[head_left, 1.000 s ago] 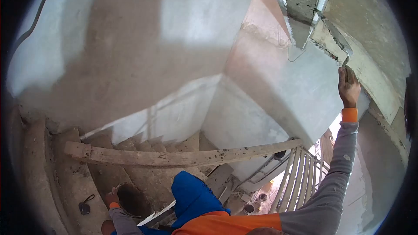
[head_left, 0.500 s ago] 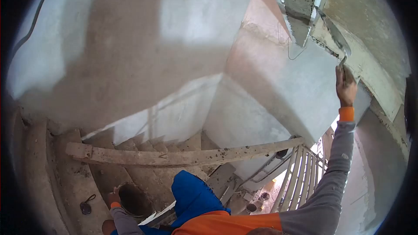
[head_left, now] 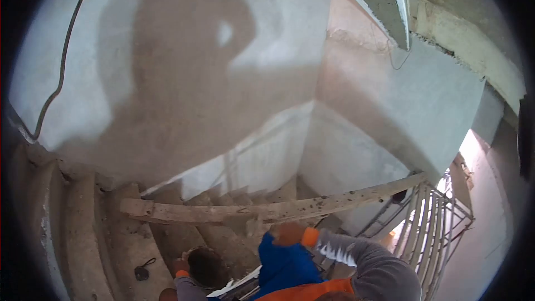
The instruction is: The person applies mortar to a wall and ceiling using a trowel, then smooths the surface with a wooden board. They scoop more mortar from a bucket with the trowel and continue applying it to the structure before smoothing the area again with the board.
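Note:
My left hand (head_left: 181,265) is at the left rim of a round dark bucket (head_left: 207,267) on the stairs, its fingers closed on the edge. Over my blue-clad knee (head_left: 284,256) is my right hand (head_left: 287,234), smeared by motion and closed round the handle of a trowel. The trowel's blade (head_left: 243,225) shows faintly to the left of the hand, against the wooden beam's lower edge and the steps. What lies inside the bucket is too dark to make out.
A long wooden beam (head_left: 278,210) spans the stairwell ahead. Concrete steps (head_left: 83,234) run along the left, with a small dark object with a loop (head_left: 142,272) on one. A slatted railing (head_left: 421,228) stands right, under a rough-edged concrete beam (head_left: 379,0).
My right hand has come down from the upper right edge to above my knee, with the trowel. My left hand remains at the bucket. The view has shifted to the left.

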`<state>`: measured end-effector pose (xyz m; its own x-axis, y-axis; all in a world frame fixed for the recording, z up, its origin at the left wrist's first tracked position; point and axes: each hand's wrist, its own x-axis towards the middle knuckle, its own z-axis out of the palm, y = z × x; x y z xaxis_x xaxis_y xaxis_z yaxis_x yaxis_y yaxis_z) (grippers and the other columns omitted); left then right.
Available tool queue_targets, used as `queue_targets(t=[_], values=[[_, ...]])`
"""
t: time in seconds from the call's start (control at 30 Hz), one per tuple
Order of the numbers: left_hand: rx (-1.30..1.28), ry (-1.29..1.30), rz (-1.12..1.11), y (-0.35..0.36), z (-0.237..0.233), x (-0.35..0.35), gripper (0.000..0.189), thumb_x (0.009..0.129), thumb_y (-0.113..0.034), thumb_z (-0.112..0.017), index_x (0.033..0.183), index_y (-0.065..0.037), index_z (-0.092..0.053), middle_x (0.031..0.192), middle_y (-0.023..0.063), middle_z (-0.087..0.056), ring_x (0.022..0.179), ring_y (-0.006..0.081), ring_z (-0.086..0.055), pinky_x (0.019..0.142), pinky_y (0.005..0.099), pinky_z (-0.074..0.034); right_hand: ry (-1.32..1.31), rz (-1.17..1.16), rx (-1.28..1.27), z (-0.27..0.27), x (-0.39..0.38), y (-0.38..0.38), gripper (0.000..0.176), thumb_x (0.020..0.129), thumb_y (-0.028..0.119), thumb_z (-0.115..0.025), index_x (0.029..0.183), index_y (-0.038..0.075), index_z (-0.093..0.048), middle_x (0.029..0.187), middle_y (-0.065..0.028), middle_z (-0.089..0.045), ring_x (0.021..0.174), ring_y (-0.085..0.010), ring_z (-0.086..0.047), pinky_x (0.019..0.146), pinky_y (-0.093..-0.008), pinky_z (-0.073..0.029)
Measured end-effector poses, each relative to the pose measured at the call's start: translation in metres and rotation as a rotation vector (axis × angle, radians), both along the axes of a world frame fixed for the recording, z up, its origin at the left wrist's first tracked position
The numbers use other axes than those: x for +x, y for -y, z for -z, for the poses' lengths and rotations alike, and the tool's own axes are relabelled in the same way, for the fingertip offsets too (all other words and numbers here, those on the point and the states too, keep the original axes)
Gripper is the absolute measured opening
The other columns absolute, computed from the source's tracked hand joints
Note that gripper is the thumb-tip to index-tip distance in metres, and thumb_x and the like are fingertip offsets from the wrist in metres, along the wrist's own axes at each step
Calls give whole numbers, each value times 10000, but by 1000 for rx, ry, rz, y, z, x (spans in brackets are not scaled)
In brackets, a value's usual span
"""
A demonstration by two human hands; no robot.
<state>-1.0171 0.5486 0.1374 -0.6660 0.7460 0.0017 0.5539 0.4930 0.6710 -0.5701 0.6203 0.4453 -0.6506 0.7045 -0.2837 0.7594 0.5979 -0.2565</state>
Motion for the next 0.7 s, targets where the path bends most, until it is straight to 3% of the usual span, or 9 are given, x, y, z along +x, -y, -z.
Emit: queue_targets(t=[0.03, 0.1, 0.13, 0.2, 0.3, 0.33, 0.47, 0.6, 0.7], values=[[96, -97, 57, 0, 26, -14, 588, 815, -498, -542, 692, 74, -599, 684, 258, -587, 651, 387, -574, 625, 457, -418, 109, -139, -96, 33, -22, -4, 390, 821, 373, -515, 974, 24, -598, 891, -237, -599, 837, -352, -589, 728, -467, -456], [-19, 28, -57, 8, -14, -1, 588, 811, -498, -547, 704, 77, -603, 702, 255, -594, 664, 391, -580, 625, 462, -420, -39, -236, -73, 125, -55, -7, 296, 779, 271, -541, 910, 19, -624, 842, -197, -622, 794, -370, -598, 712, -465, -471], [-73, 93, -114, 12, -37, 14, 588, 808, -499, -550, 710, 78, -605, 710, 254, -597, 670, 394, -583, 625, 464, -421, -71, -239, -22, 142, -69, -5, 276, 771, 256, -550, 889, 19, -628, 831, -189, -626, 783, -370, -601, 704, -466, -473], [-67, 36, -143, 11, -38, 17, 588, 809, -505, -543, 707, 70, -611, 720, 254, -599, 690, 401, -590, 626, 465, -427, -128, -235, 73, 167, -92, 3, 237, 755, 225, -566, 849, 19, -636, 807, -173, -633, 760, -370, -607, 690, -470, -476], [-174, 11, -120, 10, -78, 38, 590, 811, -514, -529, 717, 61, -616, 737, 259, -599, 720, 413, -595, 634, 461, -439, 99, -239, 51, 233, -130, -11, 206, 742, 215, -593, 806, 27, -646, 798, -162, -641, 733, -355, -618, 671, -461, -484], [-230, 17, -106, 10, -93, 43, 591, 812, -518, -523, 723, 59, -618, 744, 261, -599, 730, 417, -595, 637, 460, -443, 84, -254, 95, 246, -140, -13, 199, 743, 214, -594, 799, 31, -650, 800, -162, -642, 737, -344, -622, 668, -453, -486], [-198, 4, 23, 3, -39, 20, 600, 817, -527, -503, 718, 54, -614, 743, 263, -591, 722, 427, -585, 624, 465, -433, -40, -286, 239, 302, -169, -25, 163, 711, 206, -594, 742, 55, -648, 756, -146, -642, 734, -323, -632, 638, -431, -498], [-142, 33, 41, 10, -36, 16, 613, 830, -530, -471, 711, 54, -614, 739, 264, -585, 719, 431, -578, 624, 474, -427, -37, -392, 257, 314, -200, -5, 154, 695, 215, -604, 704, 69, -652, 710, -123, -640, 697, -318, -635, 596, -426, -504], [-58, -46, 79, 14, -44, 21, 623, 834, -532, -457, 682, 53, -609, 704, 270, -571, 694, 433, -571, 616, 478, -422, -231, -251, 185, 314, -208, 17, 155, 680, 231, -623, 697, 81, -659, 693, -114, -638, 673, -316, -635, 579, -422, -506]])
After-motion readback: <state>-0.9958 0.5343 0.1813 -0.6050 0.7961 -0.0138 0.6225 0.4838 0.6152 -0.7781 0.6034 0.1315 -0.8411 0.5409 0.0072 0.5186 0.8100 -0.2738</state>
